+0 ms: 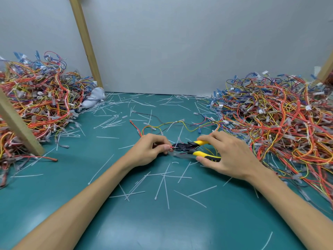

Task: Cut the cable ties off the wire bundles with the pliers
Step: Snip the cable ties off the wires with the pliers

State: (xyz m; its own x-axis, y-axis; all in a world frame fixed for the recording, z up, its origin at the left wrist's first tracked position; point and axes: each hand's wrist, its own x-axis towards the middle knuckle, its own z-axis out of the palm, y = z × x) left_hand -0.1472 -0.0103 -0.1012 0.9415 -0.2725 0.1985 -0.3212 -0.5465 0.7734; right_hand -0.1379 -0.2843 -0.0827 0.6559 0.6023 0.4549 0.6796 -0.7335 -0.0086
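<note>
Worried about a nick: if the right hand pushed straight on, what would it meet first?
The right hand's pliers would probably reach the wires pinched by the left hand, then its fingers.

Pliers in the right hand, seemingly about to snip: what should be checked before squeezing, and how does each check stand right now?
1. Right hand grips both yellow handles of the pliers: ok.
2. Handles are spread, leaving room to squeeze: ok.
3. Left hand pinches the wire bundle right at the pliers' nose: ok.
4. Only the tie, no wire, sits between the jaws: cannot tell, too small to see.
5. Left fingertips clear of the cutting edge: cannot tell; they sit very close to it.
6. Work is held low over the green mat, apart from the big wire piles: ok.
</note>
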